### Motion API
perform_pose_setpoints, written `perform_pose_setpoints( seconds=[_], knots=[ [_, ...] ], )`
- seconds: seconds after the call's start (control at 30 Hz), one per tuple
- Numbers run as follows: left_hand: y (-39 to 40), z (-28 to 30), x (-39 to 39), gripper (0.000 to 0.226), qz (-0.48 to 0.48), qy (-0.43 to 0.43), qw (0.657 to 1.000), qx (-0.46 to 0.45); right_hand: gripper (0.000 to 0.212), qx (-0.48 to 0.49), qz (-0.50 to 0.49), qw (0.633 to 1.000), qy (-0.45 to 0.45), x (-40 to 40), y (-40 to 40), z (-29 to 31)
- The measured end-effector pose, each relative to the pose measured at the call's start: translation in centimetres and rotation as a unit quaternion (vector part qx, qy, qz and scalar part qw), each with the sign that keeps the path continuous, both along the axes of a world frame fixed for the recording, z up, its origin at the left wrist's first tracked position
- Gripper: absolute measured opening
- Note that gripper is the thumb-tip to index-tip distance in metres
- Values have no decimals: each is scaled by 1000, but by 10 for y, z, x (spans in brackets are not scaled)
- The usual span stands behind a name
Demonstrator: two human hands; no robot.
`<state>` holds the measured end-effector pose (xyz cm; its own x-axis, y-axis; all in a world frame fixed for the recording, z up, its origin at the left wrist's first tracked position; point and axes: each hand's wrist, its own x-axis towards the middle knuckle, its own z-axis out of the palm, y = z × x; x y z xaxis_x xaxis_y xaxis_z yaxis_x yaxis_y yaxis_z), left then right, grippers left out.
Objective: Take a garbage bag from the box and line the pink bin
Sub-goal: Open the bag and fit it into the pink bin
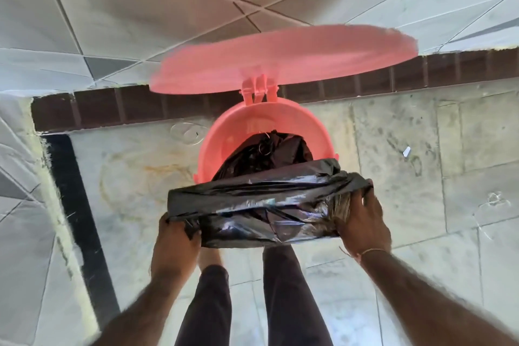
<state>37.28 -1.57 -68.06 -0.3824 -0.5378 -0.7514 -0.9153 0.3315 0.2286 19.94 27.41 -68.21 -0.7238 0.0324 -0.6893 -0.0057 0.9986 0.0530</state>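
Note:
The pink bin (224,132) stands on the floor in the middle of the head view, its round lid (280,56) swung up and open behind it. A black garbage bag (261,199) hangs partly inside the bin; its mouth is stretched over the near rim. My left hand (175,239) grips the bag's edge on the left. On the right, my right hand (362,219) holds the other side of the edge. The bin's near rim is hidden under the plastic. No box is in view.
The bin stands on a worn marble floor (421,163) close to a tiled wall with a dark brown skirting strip (112,109). A black strip (75,205) runs along the left wall. My legs (252,303) in dark trousers stand right behind the bin.

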Motion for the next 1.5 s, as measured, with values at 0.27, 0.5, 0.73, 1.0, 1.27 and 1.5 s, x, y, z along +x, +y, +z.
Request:
perform_pose_setpoints(
  seconds=[0.27, 0.5, 0.73, 1.0, 1.27, 1.5],
  knots=[
    [-49, -8, -73, 23, -96, 88, 987, -96, 71, -102, -45, 982, 149, -68, -50, -3],
    [-51, 7, -109, 27, -153, 146, 966, -148, 78, -159, 30, 967, 195, -107, -91, 22],
    [-55, 25, -160, 28, -183, 39, 962, -201, 57, 3, 207, 962, 179, -129, -106, 23],
    [-57, 18, -194, 21, 5, 17, 1000, -10, 33, -137, -37, 989, 36, -140, -140, 16],
    [-52, -3, -194, 38, -61, 104, 993, -14, 68, -146, 0, 989, 23, -126, -139, -3],
    [-51, 1, -207, 40, -11, 188, 980, 63, 58, -250, -55, 967, 4, -136, -133, -5]
  ],
)
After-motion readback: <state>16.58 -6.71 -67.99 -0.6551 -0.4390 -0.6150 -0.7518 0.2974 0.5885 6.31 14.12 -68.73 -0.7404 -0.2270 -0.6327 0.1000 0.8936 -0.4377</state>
